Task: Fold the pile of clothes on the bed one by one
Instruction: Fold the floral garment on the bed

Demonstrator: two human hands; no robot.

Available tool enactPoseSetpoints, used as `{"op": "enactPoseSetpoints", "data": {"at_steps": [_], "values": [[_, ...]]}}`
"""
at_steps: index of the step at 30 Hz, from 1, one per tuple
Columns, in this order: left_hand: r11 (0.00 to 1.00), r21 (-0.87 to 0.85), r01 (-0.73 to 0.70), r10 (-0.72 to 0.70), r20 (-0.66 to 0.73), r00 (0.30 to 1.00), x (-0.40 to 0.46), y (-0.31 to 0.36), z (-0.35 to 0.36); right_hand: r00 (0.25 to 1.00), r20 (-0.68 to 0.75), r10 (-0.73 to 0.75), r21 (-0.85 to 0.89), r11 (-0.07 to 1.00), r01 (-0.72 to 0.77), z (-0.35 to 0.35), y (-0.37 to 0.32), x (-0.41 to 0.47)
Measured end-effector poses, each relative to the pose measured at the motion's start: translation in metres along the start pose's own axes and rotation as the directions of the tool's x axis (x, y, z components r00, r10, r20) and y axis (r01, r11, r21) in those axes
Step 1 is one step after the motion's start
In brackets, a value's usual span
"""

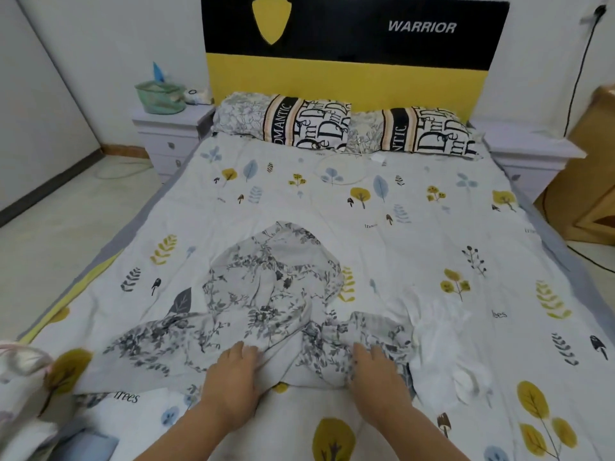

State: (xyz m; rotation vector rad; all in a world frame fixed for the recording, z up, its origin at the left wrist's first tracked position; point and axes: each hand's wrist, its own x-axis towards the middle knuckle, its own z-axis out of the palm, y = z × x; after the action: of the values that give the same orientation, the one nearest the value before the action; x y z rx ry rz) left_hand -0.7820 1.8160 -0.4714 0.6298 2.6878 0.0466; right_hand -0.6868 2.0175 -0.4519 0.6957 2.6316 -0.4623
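Bed (416, 227): covered by a white spread printed with yellow trees and blue leaves. Risk: the spread's print and pale ground sit close to the garment's own, so an edge of the garment could be lost against it, and a pinch might take up the spread along with the cloth.

Floral garment (263, 294): pale grey-white cloth with a dark grey flower print, lying crumpled near the middle of the near half of the bed, one lobe reaching far, a wider flap spreading left. Not yet laid flat; seams and sleeves cannot be told. Risk: folded as it lies, the bunched centre would trap creases and give a lopsided fold; it probably wants spreading first.

White garment (442, 347): plain, rumpled, just to the right of the floral one and touching it. Risk: the floral cloth's right end overlaps it, so a pull there could drag it along.

Patterned bundle (23, 377): at the near left edge, only partly in view; what it is cannot be told.

Left hand (233, 371): at the near hem of the floral garment, fingers (248, 349) curled into a fold of the cloth, holding it.

Right hand (372, 367): at the same hem, further right, fingers tucked into the bunched cloth and gripping it. Risk: uneven pull between the two hands would skew the piece.
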Motion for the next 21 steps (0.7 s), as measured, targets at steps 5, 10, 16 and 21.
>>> {"op": "enactPoseSetpoints", "data": {"at_steps": [5, 10, 16, 21], "values": [[0.999, -0.025, 0.044, -0.045, -0.033, 0.998, 0.055, 0.005, 0.017, 1.0, -0.02, -0.012, -0.015, 1.0, 0.012, 0.015, -0.006, 0.052], [1.0, 0.004, 0.028, -0.028, 0.057, 0.998, 0.093, -0.006, 0.038, 0.999, 0.037, -0.031, -0.11, 0.993, 0.035, 0.038, -0.009, 0.087], [0.995, 0.069, -0.067, 0.063, 0.057, 0.996, 0.097, -0.02, 0.05, 0.996, 0.083, -0.042, -0.123, 0.991, 0.053, 0.077, -0.003, 0.075], [0.956, -0.29, -0.053, 0.057, 0.006, 0.998, 0.067, -0.024, 0.025, 0.994, 0.102, -0.042, 0.035, 0.999, 0.039, 0.071, -0.013, 0.046]]}}
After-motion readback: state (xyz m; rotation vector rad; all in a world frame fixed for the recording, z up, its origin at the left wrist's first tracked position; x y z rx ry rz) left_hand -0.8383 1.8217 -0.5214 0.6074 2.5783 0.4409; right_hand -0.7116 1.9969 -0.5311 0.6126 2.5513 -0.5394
